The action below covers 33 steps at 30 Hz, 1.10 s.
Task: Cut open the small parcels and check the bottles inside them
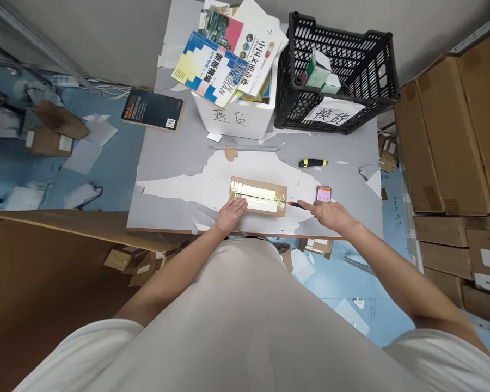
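A small cardboard box (258, 196) lies on the table, with shiny tape and a pale label on top. A thin dark line runs lengthwise along the tape. My left hand (231, 214) rests on the box's near left part, fingers stretched out flat. My right hand (325, 213) is closed around a slim red-and-black cutting tool (295, 204), index finger extended along it. The tool's tip is at the right end of the box; its blade is too small to make out. Just beyond my right hand sits a small timer (323, 194) with a pink screen.
A yellow-and-black utility knife (312, 163) lies farther back on the table (159, 212). Behind stand a white bin (234, 122) piled with books and a black crate (338, 65) holding small boxes. A dark book (152, 109) overhangs the left edge. Cartons (453, 130) are stacked at right.
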Tool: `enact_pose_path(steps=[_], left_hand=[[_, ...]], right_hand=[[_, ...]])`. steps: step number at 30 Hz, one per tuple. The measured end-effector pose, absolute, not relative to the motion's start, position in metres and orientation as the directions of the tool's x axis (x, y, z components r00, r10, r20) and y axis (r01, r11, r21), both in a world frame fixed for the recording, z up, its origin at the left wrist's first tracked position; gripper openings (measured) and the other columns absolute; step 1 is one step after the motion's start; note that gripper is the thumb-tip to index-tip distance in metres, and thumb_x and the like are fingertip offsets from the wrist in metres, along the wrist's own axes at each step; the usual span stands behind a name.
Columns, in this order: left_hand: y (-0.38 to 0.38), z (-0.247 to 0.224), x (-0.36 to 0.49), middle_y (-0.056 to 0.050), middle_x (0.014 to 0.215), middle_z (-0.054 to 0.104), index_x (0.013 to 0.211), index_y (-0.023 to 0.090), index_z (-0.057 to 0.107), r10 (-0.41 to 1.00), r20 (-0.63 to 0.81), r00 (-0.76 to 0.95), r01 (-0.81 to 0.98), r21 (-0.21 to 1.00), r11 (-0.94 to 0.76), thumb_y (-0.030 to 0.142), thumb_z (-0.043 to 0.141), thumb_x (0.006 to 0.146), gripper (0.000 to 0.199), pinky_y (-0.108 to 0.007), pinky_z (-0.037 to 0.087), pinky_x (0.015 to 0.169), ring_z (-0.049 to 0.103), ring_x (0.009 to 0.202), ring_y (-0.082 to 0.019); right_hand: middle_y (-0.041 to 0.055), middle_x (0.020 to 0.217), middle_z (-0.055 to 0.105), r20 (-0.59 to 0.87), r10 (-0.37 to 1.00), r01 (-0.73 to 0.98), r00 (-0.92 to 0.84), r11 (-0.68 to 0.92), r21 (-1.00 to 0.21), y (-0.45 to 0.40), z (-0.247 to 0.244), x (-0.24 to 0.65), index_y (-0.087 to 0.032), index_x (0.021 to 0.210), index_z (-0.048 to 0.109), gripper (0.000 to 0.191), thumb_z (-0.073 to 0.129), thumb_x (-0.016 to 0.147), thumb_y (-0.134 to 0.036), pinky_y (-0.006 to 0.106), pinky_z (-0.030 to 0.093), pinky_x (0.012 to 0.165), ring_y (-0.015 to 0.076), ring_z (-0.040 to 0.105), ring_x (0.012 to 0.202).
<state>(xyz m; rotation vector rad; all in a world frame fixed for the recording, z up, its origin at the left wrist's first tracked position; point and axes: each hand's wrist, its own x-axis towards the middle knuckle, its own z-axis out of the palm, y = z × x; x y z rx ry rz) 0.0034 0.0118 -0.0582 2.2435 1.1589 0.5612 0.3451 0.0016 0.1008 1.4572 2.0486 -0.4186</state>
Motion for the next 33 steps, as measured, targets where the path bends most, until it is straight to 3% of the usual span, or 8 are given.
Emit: enact_pose_path(steps=[8,13,15,19,23,27,29,33], left_hand=[[0.013,-0.049,0.003,-0.013,0.127,0.062,0.115,0.018,0.063,0.797,0.078,0.599,0.628,0.571,-0.529,0.025,0.038,0.096,0.033,-0.051,0.04,0.108,0.053,0.126,-0.027],[0.015,-0.035,0.007,-0.014,0.124,0.063,0.111,0.017,0.064,0.802,0.071,0.592,0.66,0.529,-0.534,0.023,0.038,0.094,0.032,-0.048,0.04,0.105,0.056,0.12,-0.027],[0.018,-0.026,0.009,-0.013,0.12,0.064,0.108,0.019,0.065,0.801,0.06,0.596,0.675,0.503,-0.54,0.025,0.042,0.092,0.028,-0.047,0.039,0.104,0.059,0.115,-0.027],[0.029,-0.009,0.012,-0.013,0.106,0.065,0.1,0.02,0.066,0.794,-0.006,0.607,0.72,0.427,-0.547,0.036,0.058,0.085,0.024,-0.052,0.033,0.104,0.061,0.099,-0.029],[0.053,0.003,0.024,-0.019,0.126,0.055,0.122,0.017,0.057,0.762,-0.022,0.648,0.703,0.403,-0.586,0.053,0.075,0.067,0.069,-0.056,0.019,0.111,0.046,0.122,-0.039],[0.075,0.007,0.04,-0.024,0.155,0.017,0.149,0.011,0.023,0.712,-0.164,0.683,0.723,0.296,-0.625,0.069,0.078,0.046,0.13,-0.06,0.001,0.113,0.009,0.142,-0.047],[0.08,0.006,0.046,-0.024,0.156,0.011,0.151,0.01,0.013,0.698,-0.254,0.67,0.743,0.245,-0.623,0.072,0.076,0.045,0.138,-0.061,-0.003,0.112,0.003,0.143,-0.046],[0.079,0.003,0.05,-0.025,0.152,0.023,0.151,0.009,0.011,0.713,-0.262,0.65,0.76,0.214,-0.613,0.067,0.075,0.051,0.132,-0.062,-0.005,0.111,0.013,0.141,-0.044]], right_hand=[[0.0082,0.097,0.067,-0.532,0.819,0.975,-0.216,0.214,-0.065,-0.031,0.087,0.368,-0.041,0.145,0.034,0.061,0.042,0.089,-0.018,0.031,0.043,0.069,0.0201,0.064,0.076],[0.0069,0.116,0.066,-0.44,0.877,0.95,-0.194,0.056,-0.307,-0.057,0.07,0.405,-0.039,0.144,0.037,0.052,0.04,0.093,-0.03,0.037,0.048,0.074,0.0245,0.064,0.092],[0.0071,0.11,0.068,-0.421,0.903,0.873,-0.09,-0.131,-0.469,-0.068,0.055,0.407,-0.033,0.147,0.034,0.055,0.041,0.093,-0.037,0.037,0.051,0.072,0.0223,0.065,0.085],[0.0028,0.087,0.069,-0.512,0.856,0.514,0.071,-0.471,-0.717,-0.082,0.021,0.377,-0.027,0.152,0.022,0.068,0.043,0.091,-0.048,0.029,0.049,0.049,0.0125,0.054,0.049],[0.0026,0.09,0.066,-0.53,0.846,0.226,0.048,-0.527,-0.82,-0.085,-0.002,0.344,-0.027,0.151,0.023,0.074,0.047,0.087,-0.056,0.023,0.043,0.038,0.0077,0.047,0.043],[0.0013,0.087,0.064,-0.515,0.856,0.117,0.04,-0.516,-0.848,-0.086,-0.011,0.335,-0.028,0.15,0.025,0.075,0.051,0.086,-0.058,0.021,0.041,0.036,0.0063,0.046,0.043],[0.0012,0.086,0.063,-0.506,0.859,0.086,0.075,-0.511,-0.855,-0.087,-0.014,0.336,-0.029,0.151,0.024,0.076,0.051,0.086,-0.058,0.021,0.041,0.037,0.0062,0.047,0.043],[0.0001,0.084,0.062,-0.528,0.847,0.058,0.07,-0.531,-0.845,-0.088,-0.016,0.338,-0.031,0.15,0.025,0.075,0.053,0.085,-0.057,0.021,0.04,0.036,0.0061,0.047,0.043]])
